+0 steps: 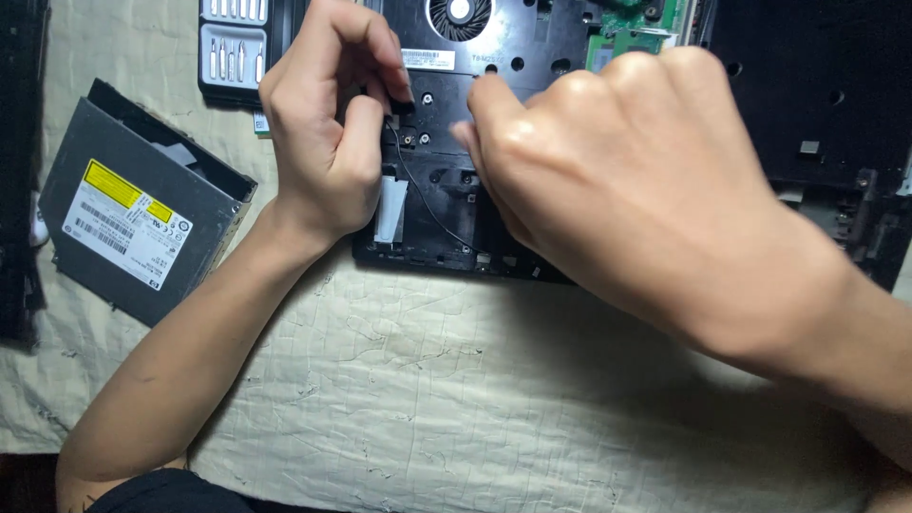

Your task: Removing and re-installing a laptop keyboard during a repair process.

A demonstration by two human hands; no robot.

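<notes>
right hand (627,180): blurred, close to the camera; covers the middle of the opened laptop (532,57); its fingertips cannot be made out
left hand (328,123): whatever the pinched fingers grip is too small to tell
laptop: cut off by the top edge
screwdriver set (233,47): top cut off
disc drive (133,214): label print too small to read

Home repair spot: quilted cloth (456,380) (bedding-like), screwdriver-bit case (233,47), opened laptop (456,142).
</notes>
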